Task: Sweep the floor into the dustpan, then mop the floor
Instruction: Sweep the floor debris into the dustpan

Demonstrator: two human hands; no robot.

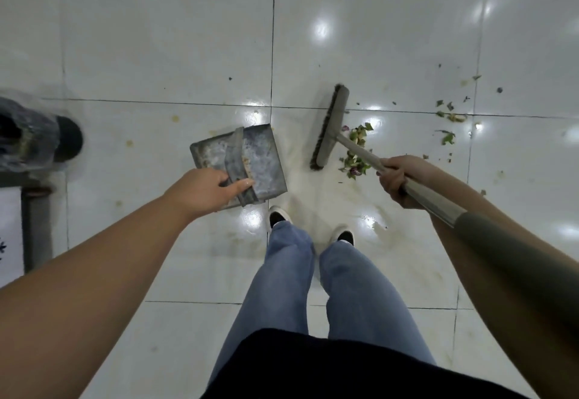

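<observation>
A grey metal dustpan sits low over the white tiled floor, its mouth toward the right. My left hand grips its upright handle. My right hand holds the grey shaft of a push broom, whose brush head stands on the floor just right of the pan. A pile of green and purple vegetable scraps lies right behind the brush head, under the shaft. More scraps are scattered farther right.
My two feet in black-and-white shoes stand just below the pan and broom. A dark bin with a plastic liner is at the left edge, with a dark post below it. The floor shows wet smears and yellowish stains.
</observation>
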